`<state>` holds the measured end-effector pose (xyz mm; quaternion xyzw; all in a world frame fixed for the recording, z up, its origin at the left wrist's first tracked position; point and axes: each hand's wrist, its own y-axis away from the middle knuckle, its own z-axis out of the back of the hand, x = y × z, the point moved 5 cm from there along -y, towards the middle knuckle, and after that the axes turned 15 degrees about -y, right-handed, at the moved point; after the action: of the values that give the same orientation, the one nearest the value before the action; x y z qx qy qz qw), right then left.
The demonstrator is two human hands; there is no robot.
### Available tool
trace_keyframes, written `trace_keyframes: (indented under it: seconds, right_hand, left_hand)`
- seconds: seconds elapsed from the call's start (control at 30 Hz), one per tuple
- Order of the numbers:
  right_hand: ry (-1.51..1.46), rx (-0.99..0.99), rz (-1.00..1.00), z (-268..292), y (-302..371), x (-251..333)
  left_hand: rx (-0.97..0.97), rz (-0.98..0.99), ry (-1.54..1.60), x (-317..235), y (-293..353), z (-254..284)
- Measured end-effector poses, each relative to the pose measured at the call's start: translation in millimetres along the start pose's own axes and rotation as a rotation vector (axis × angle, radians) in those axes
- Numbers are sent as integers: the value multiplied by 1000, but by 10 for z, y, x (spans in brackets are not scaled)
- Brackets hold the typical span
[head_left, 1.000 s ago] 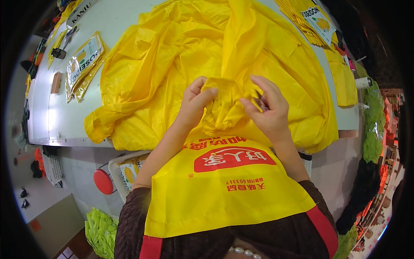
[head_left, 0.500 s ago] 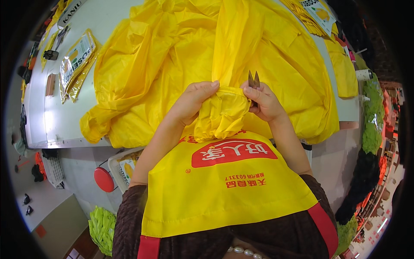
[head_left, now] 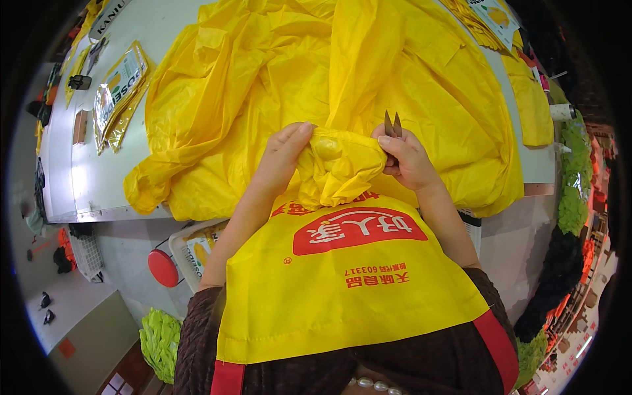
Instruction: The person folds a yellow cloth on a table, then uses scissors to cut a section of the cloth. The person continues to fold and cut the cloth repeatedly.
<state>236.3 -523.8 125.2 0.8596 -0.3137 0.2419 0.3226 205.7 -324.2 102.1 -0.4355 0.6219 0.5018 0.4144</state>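
Observation:
A large yellow raincoat-like garment point(head_left: 263, 89) lies spread and crumpled over the table. Between my hands its gathered sleeve end point(head_left: 339, 164) is stretched, the edge running across the top and the folds bunched below it. My left hand point(head_left: 283, 156) pinches the left end of that edge between thumb and fingers. At the other end my right hand point(head_left: 411, 160) grips the edge. It also keeps a pair of thread snips point(head_left: 393, 125) in its palm, with two dark pointed blades sticking up past the thumb, apart from the cloth. The snips' handles are hidden in the fingers.
Packed yellow garments in clear bags point(head_left: 120, 95) lie at left on the white table point(head_left: 59, 174), near a small black clip-like object point(head_left: 79, 82). Folded yellow pieces point(head_left: 530, 99) and a thread spool point(head_left: 561, 112) are at right. A red round stool point(head_left: 162, 268) and a white basket point(head_left: 176, 247) stand below.
My left hand has shifted left and my right hand slightly right, so the sleeve edge is stretched wider. The snips have stayed in my right hand.

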Motion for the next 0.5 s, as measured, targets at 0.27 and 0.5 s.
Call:
trace_keyframes:
  seconds: [0.27, 0.5]
  right_hand:
    - [464, 94, 163, -103, 2, -76]
    - [419, -83, 30, -60, -4, -79]
  left_hand:
    - [-419, -810, -1030, -496, 235, -94]
    - [-342, -650, -745, -533, 324, 28]
